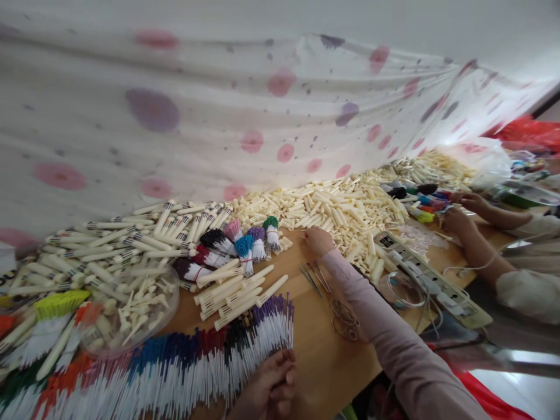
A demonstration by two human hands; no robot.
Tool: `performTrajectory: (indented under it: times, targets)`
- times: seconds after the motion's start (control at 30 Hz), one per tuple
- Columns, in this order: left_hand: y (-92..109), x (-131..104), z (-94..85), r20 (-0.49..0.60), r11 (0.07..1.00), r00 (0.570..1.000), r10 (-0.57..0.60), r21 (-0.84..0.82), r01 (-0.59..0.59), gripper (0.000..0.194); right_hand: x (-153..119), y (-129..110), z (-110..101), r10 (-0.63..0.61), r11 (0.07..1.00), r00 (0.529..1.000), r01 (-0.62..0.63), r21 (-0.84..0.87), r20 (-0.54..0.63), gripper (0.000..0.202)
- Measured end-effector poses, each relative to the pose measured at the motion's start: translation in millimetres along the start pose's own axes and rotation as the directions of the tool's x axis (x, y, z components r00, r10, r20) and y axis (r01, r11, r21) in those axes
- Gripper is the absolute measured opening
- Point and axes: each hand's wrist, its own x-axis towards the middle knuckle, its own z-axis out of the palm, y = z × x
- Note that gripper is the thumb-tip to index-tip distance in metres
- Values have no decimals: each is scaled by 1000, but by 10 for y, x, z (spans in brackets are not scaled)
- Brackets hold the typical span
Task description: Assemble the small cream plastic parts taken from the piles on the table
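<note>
My left hand [273, 385] is at the bottom, fingers curled, beside the right end of a long row of pen refills [188, 373] with white tubes and coloured ends. Its fingertips are close to the purple-ended refills [277, 318]; what they hold, if anything, is hidden. My right hand [319, 240] reaches forward to the near edge of a heap of cream pen barrels [345, 210]. Its fingers are closed together, and I cannot make out anything in them. Several loose cream barrels [238, 294] lie between the row and banded refill bundles [244, 251].
Assembled-looking pens [96, 245] are heaped at left, behind a clear tub [170, 303] of small cream parts. Rubber bands [343, 321] and thin rods [315, 277] lie near my right forearm. A power strip [433, 280] separates me from another person's hands [464, 216].
</note>
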Motion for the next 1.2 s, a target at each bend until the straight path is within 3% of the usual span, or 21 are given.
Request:
performTrajectory:
  times: [0.2, 0.33, 0.47, 0.57, 0.73, 0.83, 0.9, 0.97, 1.03, 1.2]
  targets:
    - [5, -15, 46, 2, 997, 999, -41, -62, 41, 31, -31, 11, -2, -30, 993, 999, 32, 113, -17, 29]
    - [2, -13, 23, 45, 991, 999, -10, -131, 16, 29, -243, -36, -98, -66, 947, 990, 101, 304, -122, 16]
    - [-12, 19, -49, 37, 991, 999, 37, -127, -32, 32, -679, -105, -169, -82, 806, 958, 225, 547, -273, 13]
    - [7, 10, -44, 28, 986, 998, 60, -158, -55, 33, -1121, -167, -40, -47, 644, 950, 264, 718, -307, 23]
    - [72, -66, 78, 4, 962, 992, 129, -244, -124, 31, -1802, -321, 352, -104, 384, 988, 148, 911, -117, 34]
    - [110, -88, 111, -72, 944, 981, 178, -268, -191, 19, -2045, -415, 508, -204, 131, 977, -31, 991, 57, 38]
    - [135, -97, 109, -145, 936, 972, 183, -276, -218, 13, -2120, -463, 568, -246, 1, 963, -110, 994, 107, 39]
    - [156, -109, 107, -188, 930, 962, 196, -277, -243, 6, -2140, -494, 597, -262, -55, 959, -128, 990, 109, 37]
    - [165, -120, 109, -209, 923, 950, 231, -261, -281, 16, -2127, -503, 605, -278, -96, 955, -139, 986, 108, 36]
    - [144, -107, 126, -214, 922, 934, 287, -203, -330, 22, -2075, -454, 598, -256, -110, 962, -126, 986, 94, 37]
